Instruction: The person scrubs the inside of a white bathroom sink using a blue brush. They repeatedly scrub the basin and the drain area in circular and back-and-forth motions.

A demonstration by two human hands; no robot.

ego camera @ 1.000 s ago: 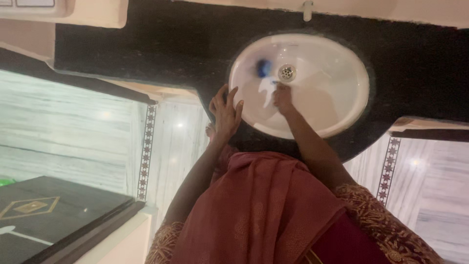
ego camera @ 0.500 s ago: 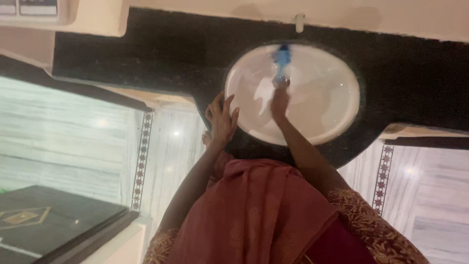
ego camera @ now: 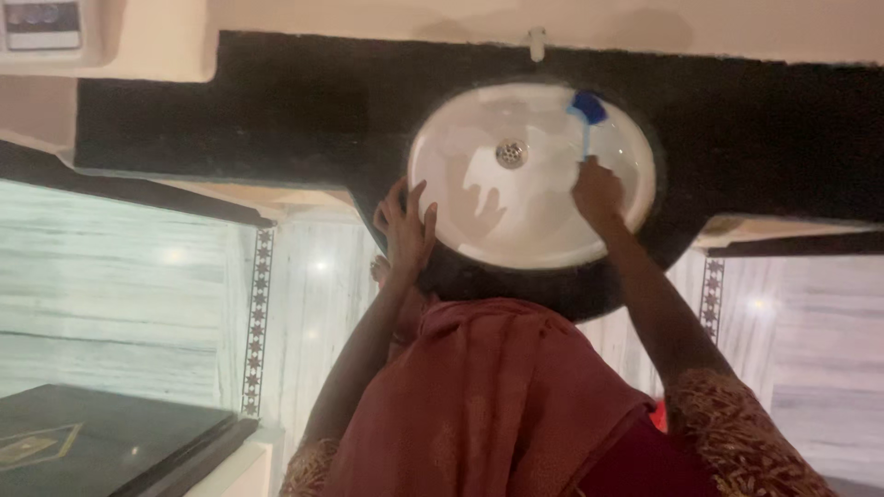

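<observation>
A white oval washbasin [ego camera: 479,225] is set in a black stone counter [ego camera: 276,110]. Its metal drain [ego camera: 510,153] lies near the bowl's middle. My right hand [ego camera: 597,191] is inside the bowl on the right, shut on the handle of a blue-headed brush [ego camera: 587,109]. The brush head presses against the bowl's far right wall. My left hand [ego camera: 402,225] rests on the basin's left rim and the counter edge, fingers spread. Red cloth of my garment [ego camera: 488,396] hangs below the counter's front.
A small white tap [ego camera: 536,41] stands on the wall behind the basin. A switch plate [ego camera: 41,23] is at the top left. Pale marble floor [ego camera: 120,276] with a patterned border strip [ego camera: 256,313] lies below. A dark mat [ego camera: 83,442] sits at the bottom left.
My right hand has swept the brush from the bowl's left, past the far middle, over to the far right wall. The left hand has stayed on the rim.
</observation>
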